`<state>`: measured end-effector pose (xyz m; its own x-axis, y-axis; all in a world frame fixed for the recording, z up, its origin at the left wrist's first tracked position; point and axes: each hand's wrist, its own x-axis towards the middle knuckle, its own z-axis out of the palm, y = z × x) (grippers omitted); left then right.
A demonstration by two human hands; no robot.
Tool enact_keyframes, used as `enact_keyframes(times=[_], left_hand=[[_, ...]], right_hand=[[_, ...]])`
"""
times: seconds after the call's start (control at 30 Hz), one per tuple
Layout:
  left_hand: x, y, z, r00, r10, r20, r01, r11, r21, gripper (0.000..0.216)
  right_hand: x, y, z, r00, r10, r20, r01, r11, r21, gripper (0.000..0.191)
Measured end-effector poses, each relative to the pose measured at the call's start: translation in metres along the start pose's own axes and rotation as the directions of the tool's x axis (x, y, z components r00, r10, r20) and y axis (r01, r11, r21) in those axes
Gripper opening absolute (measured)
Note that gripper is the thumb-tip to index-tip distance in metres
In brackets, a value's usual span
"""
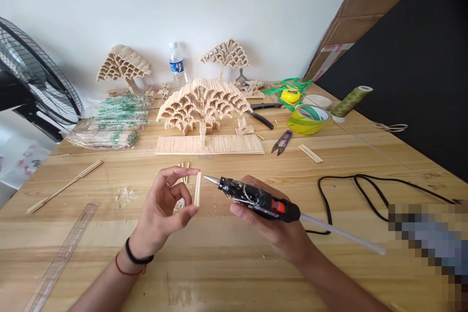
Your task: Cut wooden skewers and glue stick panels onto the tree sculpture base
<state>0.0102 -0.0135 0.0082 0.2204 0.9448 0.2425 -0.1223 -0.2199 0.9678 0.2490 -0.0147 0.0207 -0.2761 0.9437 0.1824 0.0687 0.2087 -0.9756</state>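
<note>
Gluing appears to be the step, short sticks point(198, 189) being pinched upright by the left hand point(164, 209) above the table point(219, 268), left of the nozzle point(211, 180) of a glue gun point(252, 198) gripped by the right hand point(272, 230), with steady aim seemingly called for.

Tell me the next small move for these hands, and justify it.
Probably bring the nozzle to the short sticks and dab on a little glue. The left hand pinches the sticks upright between thumb and finger, and the right hand holds the glue gun pointed at their upper part, with a small gap between.
</note>
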Motion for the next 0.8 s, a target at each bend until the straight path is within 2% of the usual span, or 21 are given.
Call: enact_keyframes(times=[0.13,0.2,0.33,0.53,0.8], left_hand=[[0.003,-0.001,-0.006,0.998,-0.045,-0.032,0.041,0.994,-0.103,0.05],[0.004,-0.002,-0.008,0.998,-0.051,-0.04,0.046,0.991,-0.128,0.049],[0.006,-0.004,-0.012,0.997,-0.052,-0.059,0.044,0.989,-0.14,0.048],[0.004,-0.003,-0.011,0.997,-0.067,-0.041,0.061,0.99,-0.129,0.047],[0.004,-0.001,-0.007,0.997,-0.074,-0.023,0.07,0.989,-0.131,0.047]], right_hand=[[-0.001,0.0,0.001,0.992,0.128,-0.003,-0.127,0.99,0.058,0.03],[-0.001,0.0,0.0,0.989,0.148,0.024,-0.15,0.987,0.058,0.03],[0.0,0.002,-0.002,0.986,0.122,0.116,-0.128,0.991,0.05,0.027],[-0.001,0.002,-0.001,0.977,0.096,0.192,-0.106,0.993,0.043,0.022],[-0.002,0.003,0.0,0.98,0.089,0.176,-0.096,0.995,0.026,0.022]])
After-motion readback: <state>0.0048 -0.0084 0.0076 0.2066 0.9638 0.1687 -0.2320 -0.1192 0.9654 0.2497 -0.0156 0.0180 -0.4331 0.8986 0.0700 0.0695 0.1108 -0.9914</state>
